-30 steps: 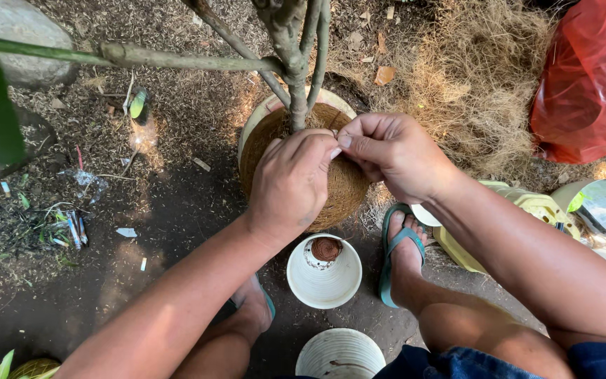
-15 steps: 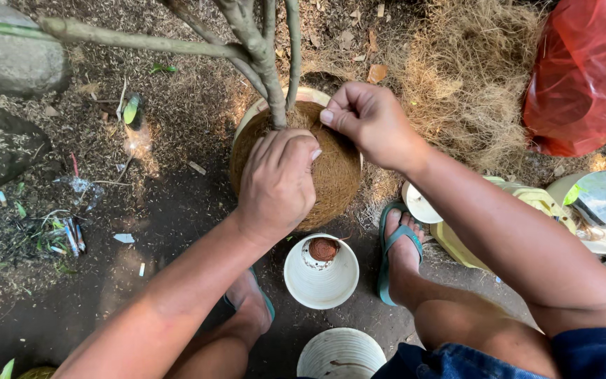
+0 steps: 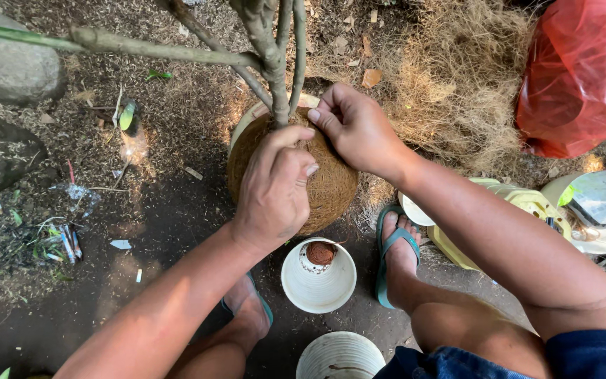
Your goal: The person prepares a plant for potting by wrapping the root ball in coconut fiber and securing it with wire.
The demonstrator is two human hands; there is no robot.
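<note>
The brown fibre ball (image 3: 317, 179) at the foot of the small tree (image 3: 269, 63) is pressed by the closed left hand (image 3: 275, 186) and pinched at its top by the right hand (image 3: 359, 130), so it should be held snug.

The fibre-wrapped root ball (image 3: 331, 179) was a rounded brown mass of coarse coconut-like fibre, seated upright at the centre of the scene in a pale round pot (image 3: 247, 123) whose rim showed only at its far left edge. A grey-green plant stem (image 3: 269, 63) rose from the top of the ball toward the far side, splitting into several thin branches. The left hand (image 3: 275, 189) lay closed over the ball's top left, and the right hand (image 3: 359, 130) pinched the fibre beside the stem.
</note>
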